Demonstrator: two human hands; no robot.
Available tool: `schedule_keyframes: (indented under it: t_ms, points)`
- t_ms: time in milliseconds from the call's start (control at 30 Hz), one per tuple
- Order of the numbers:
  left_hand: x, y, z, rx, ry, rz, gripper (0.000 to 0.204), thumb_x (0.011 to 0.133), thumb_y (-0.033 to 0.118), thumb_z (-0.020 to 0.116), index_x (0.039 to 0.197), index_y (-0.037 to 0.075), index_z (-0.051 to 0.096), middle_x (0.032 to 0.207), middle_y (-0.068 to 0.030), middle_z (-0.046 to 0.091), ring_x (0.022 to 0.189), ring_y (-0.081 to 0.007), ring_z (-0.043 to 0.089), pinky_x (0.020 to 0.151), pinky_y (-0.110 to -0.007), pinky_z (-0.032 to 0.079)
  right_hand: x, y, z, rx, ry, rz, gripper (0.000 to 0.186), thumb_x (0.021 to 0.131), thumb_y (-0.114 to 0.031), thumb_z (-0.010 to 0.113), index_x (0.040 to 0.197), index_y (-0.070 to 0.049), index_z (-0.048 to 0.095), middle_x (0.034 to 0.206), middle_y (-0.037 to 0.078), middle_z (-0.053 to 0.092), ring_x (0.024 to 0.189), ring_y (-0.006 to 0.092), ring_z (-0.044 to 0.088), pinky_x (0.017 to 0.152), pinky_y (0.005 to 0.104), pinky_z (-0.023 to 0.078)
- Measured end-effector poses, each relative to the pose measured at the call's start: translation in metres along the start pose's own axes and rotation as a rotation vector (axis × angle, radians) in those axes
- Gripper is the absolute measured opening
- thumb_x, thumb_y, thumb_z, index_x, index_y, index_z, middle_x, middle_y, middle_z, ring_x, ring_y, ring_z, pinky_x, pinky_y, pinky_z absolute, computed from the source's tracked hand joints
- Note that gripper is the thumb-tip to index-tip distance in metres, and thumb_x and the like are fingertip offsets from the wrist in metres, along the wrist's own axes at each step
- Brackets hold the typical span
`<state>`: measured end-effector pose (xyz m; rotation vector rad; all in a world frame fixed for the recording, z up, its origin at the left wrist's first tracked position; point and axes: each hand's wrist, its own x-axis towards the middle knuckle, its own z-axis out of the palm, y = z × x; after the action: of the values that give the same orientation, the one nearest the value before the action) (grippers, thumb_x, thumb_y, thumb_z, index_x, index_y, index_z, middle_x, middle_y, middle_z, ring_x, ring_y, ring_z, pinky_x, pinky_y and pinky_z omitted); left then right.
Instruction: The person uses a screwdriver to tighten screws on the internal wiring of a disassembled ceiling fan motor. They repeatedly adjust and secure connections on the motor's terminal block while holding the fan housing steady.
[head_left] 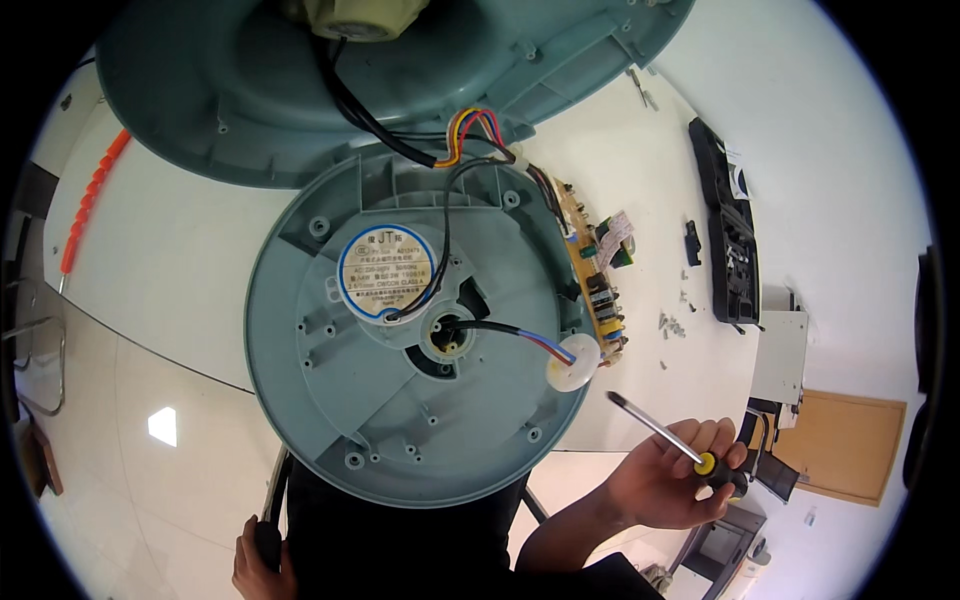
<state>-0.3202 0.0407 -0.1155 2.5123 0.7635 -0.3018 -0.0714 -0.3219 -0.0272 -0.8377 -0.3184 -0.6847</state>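
Note:
My right hand point(665, 480), right of the round grey-green plastic base point(330, 390), grips a screwdriver point(720, 475) with yellow-and-black handle, its tip pointing up-left. My left hand point(262, 560), at the lower left, is closed on a black handle-like object point(268, 540), partly out of view. On the base are a round labelled motor point(386, 273) and a white disc point(572, 365) on coloured wires. A circuit board point(598, 300) stands along its right side, wired in. A larger grey-green housing point(230, 90) with cables fills the top.
The white table point(170, 250) bears a black tool case point(725, 250), loose screws point(670, 325), a small black part point(692, 243) and an orange spiral-shaped item point(92, 195). Beyond are a chair point(775, 470), a cork-coloured board point(840, 445) and a tiled floor point(110, 430).

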Motion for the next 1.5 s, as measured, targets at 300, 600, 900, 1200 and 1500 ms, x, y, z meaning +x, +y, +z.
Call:
schedule_keyframes:
  t_ms: [300,600,900,1200,1500]
  points:
    - [0.002,0.003,-0.002,-0.004,-0.011,0.002,0.061,0.077,0.007,0.076,0.135,0.005,0.057,0.118,-0.0215,0.068,0.105,-0.0445,0.068,0.087,-0.049,0.055,-0.005,-0.001,-0.001,-0.036,-0.003,0.058,0.028,0.091,-0.023,0.070,0.104,-0.005,0.053,0.094,0.011,0.047,0.065,0.0160,0.051,0.055,0.0303,0.041]
    - [0.001,0.005,-0.001,0.007,0.003,-0.031,0.060,0.077,0.004,0.074,0.135,0.005,0.057,0.122,-0.0228,0.068,0.109,-0.0450,0.067,0.091,-0.050,0.055,-0.006,-0.003,0.001,-0.023,0.056,-0.019,0.027,0.093,-0.018,0.069,0.110,-0.004,0.054,0.099,0.012,0.050,0.073,0.0197,0.058,0.064,0.0295,0.053]
    - [-0.001,0.002,-0.001,-0.001,0.017,-0.003,0.060,0.077,0.003,0.074,0.135,0.005,0.058,0.120,-0.0231,0.068,0.108,-0.0448,0.067,0.091,-0.050,0.055,-0.010,-0.002,0.002,0.038,0.043,0.100,0.028,0.093,-0.017,0.070,0.112,-0.005,0.052,0.103,0.013,0.050,0.087,0.0234,0.061,0.075,0.0328,0.056]
    - [-0.001,0.003,-0.002,-0.003,0.034,0.005,0.058,0.078,0.004,0.074,0.134,0.005,0.059,0.119,-0.0228,0.069,0.106,-0.0441,0.068,0.090,-0.050,0.055,-0.006,-0.003,-0.001,0.126,-0.052,0.160,0.026,0.094,-0.020,0.067,0.109,-0.006,0.051,0.095,0.008,0.044,0.065,0.0161,0.045,0.060,0.0289,0.044]
    - [0.002,0.003,-0.003,-0.010,0.015,-0.014,0.057,0.078,0.005,0.074,0.133,0.005,0.060,0.118,-0.0216,0.069,0.104,-0.0436,0.068,0.088,-0.049,0.055,-0.011,0.006,0.015,-0.025,0.157,0.007,0.026,0.096,-0.023,0.067,0.109,-0.006,0.053,0.097,0.009,0.046,0.077,0.0167,0.054,0.058,0.0287,0.043]
